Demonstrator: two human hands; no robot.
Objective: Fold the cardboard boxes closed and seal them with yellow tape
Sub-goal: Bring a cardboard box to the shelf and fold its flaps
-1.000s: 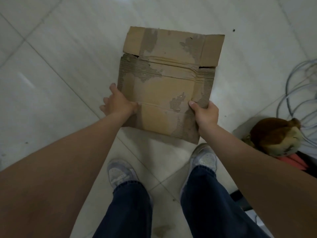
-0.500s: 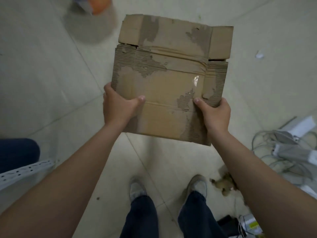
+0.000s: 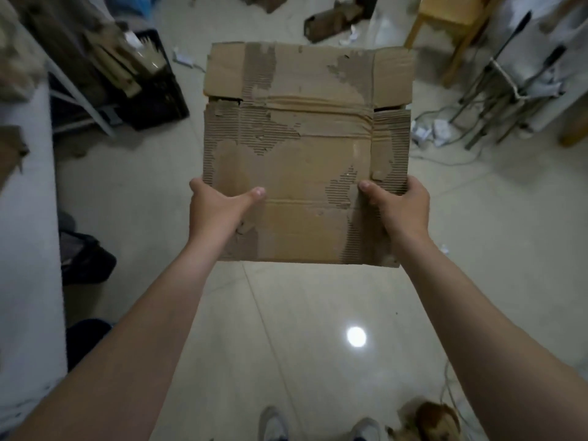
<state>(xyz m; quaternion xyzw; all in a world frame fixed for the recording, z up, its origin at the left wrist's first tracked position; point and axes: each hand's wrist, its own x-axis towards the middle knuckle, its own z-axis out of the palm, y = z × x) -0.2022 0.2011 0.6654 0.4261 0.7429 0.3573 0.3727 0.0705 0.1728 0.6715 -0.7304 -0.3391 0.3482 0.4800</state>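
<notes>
A flattened, worn cardboard box (image 3: 305, 148) with torn patches of exposed corrugation is held up in front of me above the tiled floor. My left hand (image 3: 216, 208) grips its lower left edge, thumb on the top face. At the lower right edge my right hand (image 3: 397, 205) grips it the same way, thumb on top. The fingers of both hands are hidden under the cardboard. No yellow tape is in view.
A black crate (image 3: 152, 87) and a metal rack stand at the left. Cardboard scraps (image 3: 331, 20) lie far ahead, a wooden chair (image 3: 451, 14) at the upper right, folding metal legs and cables (image 3: 496, 100) at the right. A brown plush toy (image 3: 429, 421) lies by my shoes.
I have raised the box higher and my view has tilted up, so the far room clutter now shows. Both hands keep the same grip on the lower edges.
</notes>
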